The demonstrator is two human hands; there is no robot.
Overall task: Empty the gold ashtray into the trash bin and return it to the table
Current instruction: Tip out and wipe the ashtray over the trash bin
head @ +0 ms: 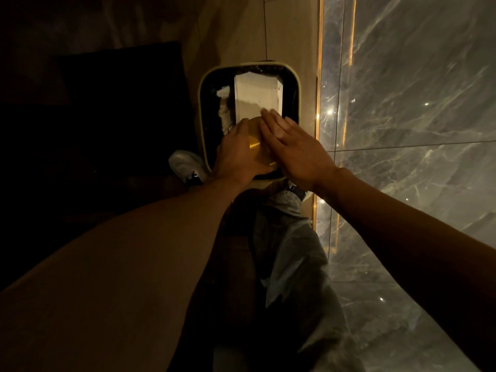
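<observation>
The gold ashtray (pixel 256 139) is held over the near end of the trash bin (pixel 201 103), turned so its round base faces up. My left hand (pixel 237 154) grips it from the left side. My right hand (pixel 292 147) lies flat against its base and right side, fingers straight and together. The bin is rectangular with a cream rim and a black liner. Inside it lie a white box (pixel 257 95) and some crumpled white paper (pixel 224 108). The ashtray's open side is hidden from me.
A grey marble wall (pixel 416 103) with lit gold strips (pixel 319 76) runs along the right. Dark furniture (pixel 107 116) fills the left. My shoes (pixel 186 165) and trouser legs (pixel 290 251) stand just in front of the bin on a beige tiled floor (pixel 241 28).
</observation>
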